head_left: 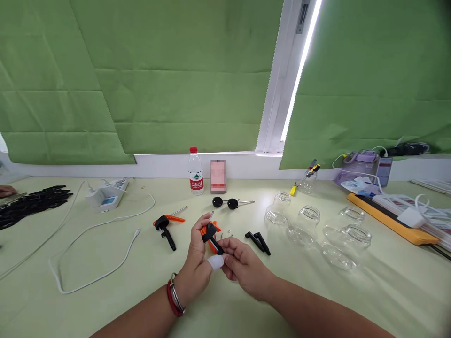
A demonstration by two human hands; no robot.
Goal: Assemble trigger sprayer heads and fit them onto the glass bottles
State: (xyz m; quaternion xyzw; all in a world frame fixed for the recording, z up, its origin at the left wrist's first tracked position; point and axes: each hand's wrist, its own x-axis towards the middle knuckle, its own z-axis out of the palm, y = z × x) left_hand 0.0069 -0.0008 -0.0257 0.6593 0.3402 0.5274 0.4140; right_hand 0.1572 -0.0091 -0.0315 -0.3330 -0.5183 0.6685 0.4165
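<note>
My left hand [198, 263], with a white cover on the thumb, is closed around a black-and-orange part with a black stem [213, 236]. The fingers of my right hand [244, 265] pinch the lower end of that stem, and anything small between them is hidden. To the left lies a similar black-and-orange assembly [165, 224] with a black handle and a thin metal rod. Two black handles [258, 242] rest just right of my hands. Beyond them are two metal rods with round black ends [232, 203]. A few tiny pieces [229, 232] lie close to my right hand.
Several clear glass jars [306, 226] stand on the right. A water bottle [196, 174] and a pink card [217, 176] are at the back. A white cable [105, 277] loops from a power strip [109, 195]. Black parts [35, 204] and another person's hand [7, 190] are far left.
</note>
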